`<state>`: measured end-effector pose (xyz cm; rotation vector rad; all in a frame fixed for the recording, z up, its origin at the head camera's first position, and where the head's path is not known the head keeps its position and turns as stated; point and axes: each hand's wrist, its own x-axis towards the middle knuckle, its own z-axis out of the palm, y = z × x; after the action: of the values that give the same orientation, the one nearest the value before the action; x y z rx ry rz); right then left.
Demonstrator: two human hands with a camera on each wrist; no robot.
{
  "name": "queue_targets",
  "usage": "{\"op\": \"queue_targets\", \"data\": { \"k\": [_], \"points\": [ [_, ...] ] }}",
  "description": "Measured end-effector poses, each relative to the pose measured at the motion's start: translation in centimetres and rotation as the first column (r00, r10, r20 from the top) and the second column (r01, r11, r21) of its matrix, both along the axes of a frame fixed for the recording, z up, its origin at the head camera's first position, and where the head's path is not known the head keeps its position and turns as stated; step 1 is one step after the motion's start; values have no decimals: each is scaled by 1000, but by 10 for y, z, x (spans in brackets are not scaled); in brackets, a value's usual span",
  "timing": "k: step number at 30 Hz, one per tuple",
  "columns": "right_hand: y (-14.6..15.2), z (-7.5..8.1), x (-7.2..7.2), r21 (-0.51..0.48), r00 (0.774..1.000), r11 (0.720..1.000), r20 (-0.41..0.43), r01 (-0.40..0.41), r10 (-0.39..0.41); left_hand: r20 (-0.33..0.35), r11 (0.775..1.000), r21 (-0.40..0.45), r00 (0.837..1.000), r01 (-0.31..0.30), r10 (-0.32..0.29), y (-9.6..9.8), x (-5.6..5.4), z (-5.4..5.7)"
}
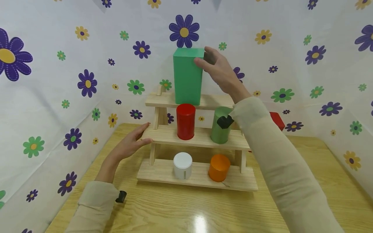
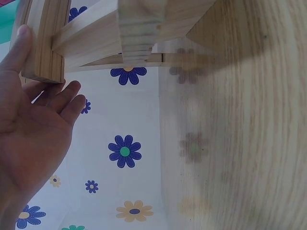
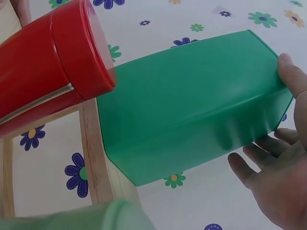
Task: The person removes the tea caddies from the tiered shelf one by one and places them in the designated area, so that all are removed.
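A tall green box (image 1: pixel 187 77) stands upright on the top board of a three-tier wooden shelf (image 1: pixel 198 183). My right hand (image 1: pixel 220 71) grips it by its upper right side, thumb on the front near the edge and fingers toward the back. In the right wrist view the thumb lies at the end of the green box (image 3: pixel 192 96), with the fingers along its side. My left hand (image 1: pixel 128 145) holds the left end of the middle board; seen from the left wrist, thumb and fingers of the hand (image 2: pixel 36 124) lie on either side of the board end (image 2: pixel 45 43).
A red canister (image 1: pixel 186 123) and a light green canister (image 1: pixel 220 132) stand on the middle board. Below them are a short white canister (image 1: pixel 183 165) and an orange one (image 1: pixel 219 168). A red object (image 1: pixel 277 120) shows behind my right sleeve. Flowered cloth surrounds the wooden table (image 1: pixel 163 210).
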<state>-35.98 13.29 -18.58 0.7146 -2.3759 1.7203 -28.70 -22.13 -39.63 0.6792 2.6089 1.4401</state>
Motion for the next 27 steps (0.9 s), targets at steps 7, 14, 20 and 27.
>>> {"op": "queue_targets", "data": {
  "k": [7,14,20,27],
  "points": [
    [-2,-3,-1,-134,998,990,20,-48,51,1,1000,-2,1000,4,-4,0,2,-2],
    [0,-5,-2,-230,998,972,28,-40,48,0,1000,3,1000,3,-3,1,0,-4],
    [7,-2,-2,-251,1000,968,15,-11,15,7,1000,3,1000,3,-3,1,-2,-1],
    [23,4,0,-255,999,967,29,23,-16,1,1000,-16,1000,-3,3,-1,-1,-2]
  ]
}}
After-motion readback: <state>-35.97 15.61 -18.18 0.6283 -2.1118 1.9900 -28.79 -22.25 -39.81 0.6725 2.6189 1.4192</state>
